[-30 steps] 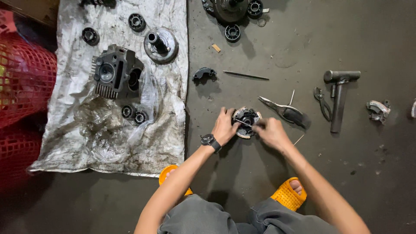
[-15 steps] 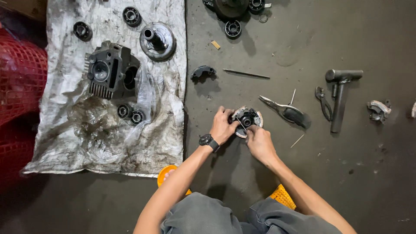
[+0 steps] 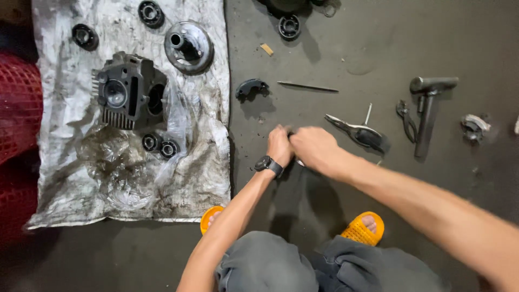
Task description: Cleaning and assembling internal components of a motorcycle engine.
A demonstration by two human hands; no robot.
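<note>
Part in hand: hidden under your two fists on the bare floor, just right of the cloth's edge.
Left hand (image 3: 279, 146): yours, watch on wrist, fingers curled shut over that hidden part.
Right hand (image 3: 315, 149): pressed against the left, fingers closed; what they grip cannot be told.
Pliers (image 3: 357, 131): just beyond your right hand.
Cylinder head (image 3: 130, 92): on the cloth (image 3: 65, 178), far left.

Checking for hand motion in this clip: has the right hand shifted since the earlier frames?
Yes. The right hand has moved left, away from the pliers, and now covers the part beside the left hand.
</note>
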